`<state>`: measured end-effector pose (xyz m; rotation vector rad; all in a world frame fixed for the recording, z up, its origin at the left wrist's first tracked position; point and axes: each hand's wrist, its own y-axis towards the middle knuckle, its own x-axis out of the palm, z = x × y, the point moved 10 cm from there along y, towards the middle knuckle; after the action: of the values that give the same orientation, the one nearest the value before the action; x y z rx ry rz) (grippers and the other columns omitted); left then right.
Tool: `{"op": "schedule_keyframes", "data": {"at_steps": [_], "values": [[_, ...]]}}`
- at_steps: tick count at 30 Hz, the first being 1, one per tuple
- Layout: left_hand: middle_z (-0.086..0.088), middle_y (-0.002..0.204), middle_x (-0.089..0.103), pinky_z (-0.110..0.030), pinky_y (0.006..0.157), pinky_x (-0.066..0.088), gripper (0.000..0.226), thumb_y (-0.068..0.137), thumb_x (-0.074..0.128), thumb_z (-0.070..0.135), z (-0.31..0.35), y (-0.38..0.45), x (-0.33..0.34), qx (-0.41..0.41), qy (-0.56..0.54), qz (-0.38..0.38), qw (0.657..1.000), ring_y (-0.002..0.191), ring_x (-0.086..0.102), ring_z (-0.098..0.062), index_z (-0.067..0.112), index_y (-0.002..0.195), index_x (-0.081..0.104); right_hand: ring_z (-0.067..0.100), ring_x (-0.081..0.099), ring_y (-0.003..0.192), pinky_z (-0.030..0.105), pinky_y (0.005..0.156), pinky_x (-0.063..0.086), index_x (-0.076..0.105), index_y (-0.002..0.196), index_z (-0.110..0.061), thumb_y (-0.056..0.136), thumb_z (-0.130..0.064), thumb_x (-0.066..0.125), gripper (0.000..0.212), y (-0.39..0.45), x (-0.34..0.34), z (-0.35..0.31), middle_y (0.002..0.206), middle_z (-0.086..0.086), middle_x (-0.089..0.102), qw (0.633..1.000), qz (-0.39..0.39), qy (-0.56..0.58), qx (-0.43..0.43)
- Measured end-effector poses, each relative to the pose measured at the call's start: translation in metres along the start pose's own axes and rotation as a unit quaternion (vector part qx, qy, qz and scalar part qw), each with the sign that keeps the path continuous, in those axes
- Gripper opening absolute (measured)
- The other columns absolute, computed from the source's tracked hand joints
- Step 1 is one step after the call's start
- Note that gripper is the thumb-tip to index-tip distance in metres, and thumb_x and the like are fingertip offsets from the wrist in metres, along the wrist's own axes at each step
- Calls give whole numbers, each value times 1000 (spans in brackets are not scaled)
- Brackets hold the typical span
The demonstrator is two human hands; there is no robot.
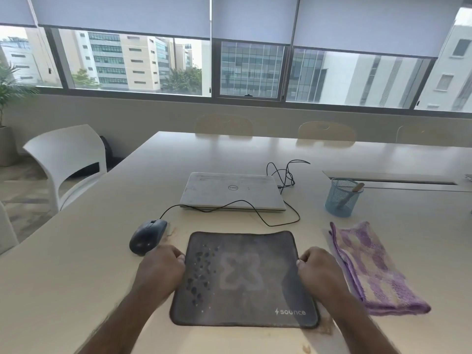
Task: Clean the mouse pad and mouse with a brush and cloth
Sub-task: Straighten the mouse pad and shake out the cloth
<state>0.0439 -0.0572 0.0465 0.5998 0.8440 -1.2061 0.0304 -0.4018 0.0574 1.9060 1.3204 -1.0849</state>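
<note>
Cleaning looks barely begun: your left hand and right hand pinch the dusty mouse pad's side edges with curled fingers; mouse just left, cloth right, brush in the far cup, all untouched.

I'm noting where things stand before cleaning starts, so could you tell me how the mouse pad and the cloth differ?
The mouse pad is dark grey and lies flat, gripped by both hands; the cloth is purple-checked, folded and untouched. The pad shows dark specks; the cloth looks clean. Both lie on the table.
</note>
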Motion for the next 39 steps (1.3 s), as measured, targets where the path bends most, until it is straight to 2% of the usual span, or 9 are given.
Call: {"op": "schedule_keyframes", "data": {"at_steps": [5,8,16,22,26,31,34,36,39], "values": [[-1,70,73,-34,66,57,17,91,69,21,-12,6,9,-51,-194,-56,978,66,66,-17,14,77,77,19,63,81,30,72,49,64,77,-16,90,-17,64,14,5,3,5,84,3,67,997,-17,78,7],[-10,69,69,-30,52,45,10,91,69,11,-21,8,17,-100,-288,-94,948,57,56,-17,5,86,75,14,62,75,28,62,46,65,74,-16,91,-13,62,17,7,-1,5,79,1,67,994,-10,105,-1],[-5,66,66,-26,54,44,5,88,72,9,-10,29,3,-80,-326,-66,939,59,54,-14,7,85,76,14,57,63,26,55,40,66,67,-14,91,-10,62,24,26,-26,-4,67,2,64,983,26,182,-8],[-9,72,69,-28,55,47,4,86,75,11,4,67,1,-81,-322,-28,943,60,56,-17,7,84,76,27,64,70,36,70,53,68,62,-9,85,-7,67,23,74,-18,-7,71,11,71,975,19,221,22],[-12,76,73,-36,67,57,5,81,79,15,15,92,4,-71,-290,19,954,66,64,-24,13,76,78,23,53,59,22,51,39,70,72,-1,81,-1,62,12,100,-8,-12,72,17,65,978,5,202,55],[-3,80,76,-36,80,57,15,78,75,14,34,103,7,-43,-191,70,978,82,70,-26,22,65,76,24,43,70,26,53,34,42,57,-11,75,6,56,28,123,14,-12,58,7,40,985,-15,153,79],[-4,69,72,-31,68,51,16,77,68,14,39,108,16,-13,-87,53,995,76,67,-26,14,63,76,27,60,85,32,71,45,64,85,1,82,0,57,8,122,17,-11,93,20,68,991,-20,98,90],[-5,59,64,-30,60,47,15,75,65,15,39,110,21,-1,-40,44,998,68,63,-27,10,62,72,33,65,107,32,81,49,64,108,4,86,-4,56,25,125,18,-7,117,22,67,994,-19,59,92],[-6,65,67,-29,62,48,21,79,62,18,41,110,23,12,1,41,999,72,63,-28,12,63,73,35,63,111,32,82,48,63,110,4,86,-6,56,27,126,20,-6,120,21,66,996,-26,26,78]]}}
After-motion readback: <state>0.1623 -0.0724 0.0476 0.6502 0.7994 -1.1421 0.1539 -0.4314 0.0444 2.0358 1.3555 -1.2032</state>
